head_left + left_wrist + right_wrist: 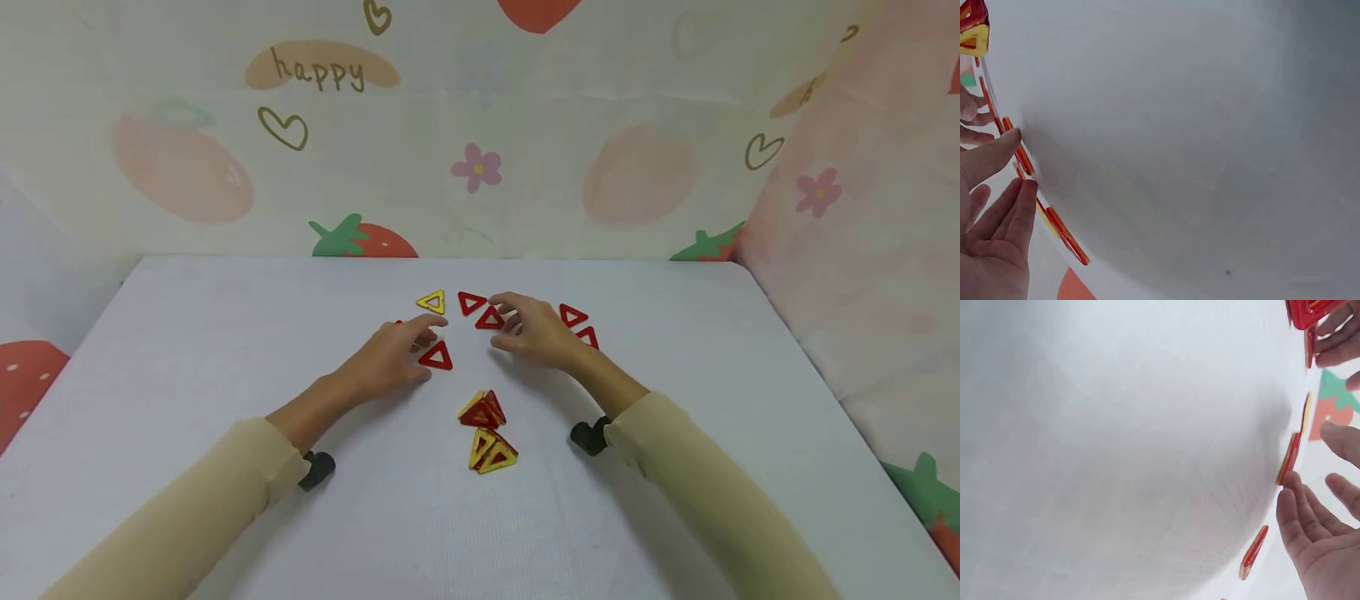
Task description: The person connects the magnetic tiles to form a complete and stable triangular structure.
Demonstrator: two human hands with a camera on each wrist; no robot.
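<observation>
Left hand (393, 354) hides all but a bit of one red piece (398, 322); right arm (606, 379) covers part of a triangle (594, 337); the head view cuts off both sleeves (180, 504), the left wrist view a block (984, 32)

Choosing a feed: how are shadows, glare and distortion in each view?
Head: soft shadows below the left hand and right hand, no strong glare on the table; left wrist: table edge bowed, upper right corner dim; right wrist: edge bowed, surface palest near the top.
</observation>
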